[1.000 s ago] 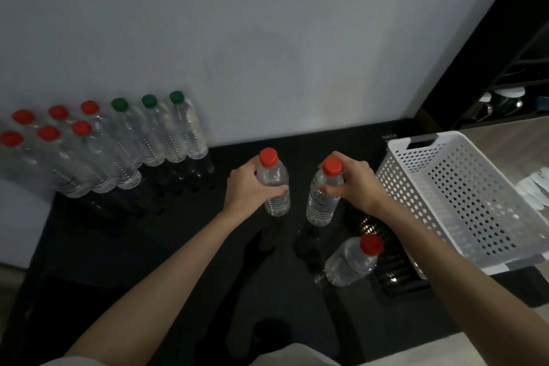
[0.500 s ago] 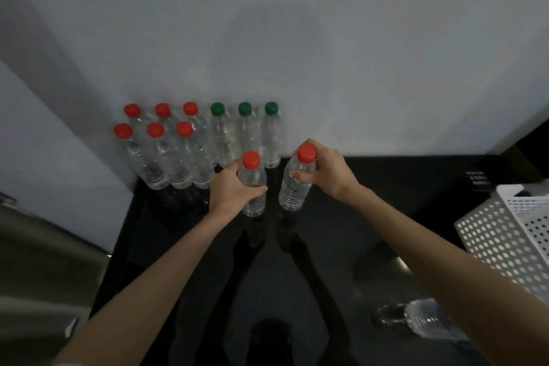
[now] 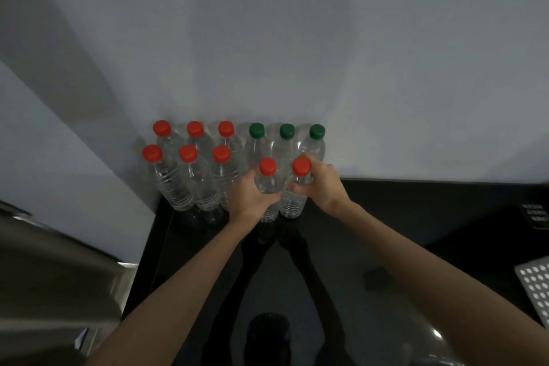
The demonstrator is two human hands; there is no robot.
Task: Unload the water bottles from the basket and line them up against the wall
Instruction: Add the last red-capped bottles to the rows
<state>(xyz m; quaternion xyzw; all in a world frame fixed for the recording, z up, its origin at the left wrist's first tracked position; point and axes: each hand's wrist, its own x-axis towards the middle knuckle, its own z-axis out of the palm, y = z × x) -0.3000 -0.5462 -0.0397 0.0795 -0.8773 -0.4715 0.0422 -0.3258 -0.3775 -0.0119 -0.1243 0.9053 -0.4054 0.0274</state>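
head view: left hand (image 3: pixel 249 197) grips the left red-capped bottle (image 3: pixel 266 183), right hand (image 3: pixel 323 185) grips the right red-capped bottle (image 3: pixel 292 202), both upright just in front of the green-capped bottles (image 3: pixel 287 132); wall (image 3: pixel 297 38) directly behind those, basket (image 3: pixel 534 284) well right.

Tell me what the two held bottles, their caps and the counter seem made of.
Left bottle and right bottle: likely thin clear plastic; see-through, with ribbed walls. Their red caps: opaque plastic, seemingly matte. Counter: black and glossy, perhaps polished stone or glass; it mirrors the arms.
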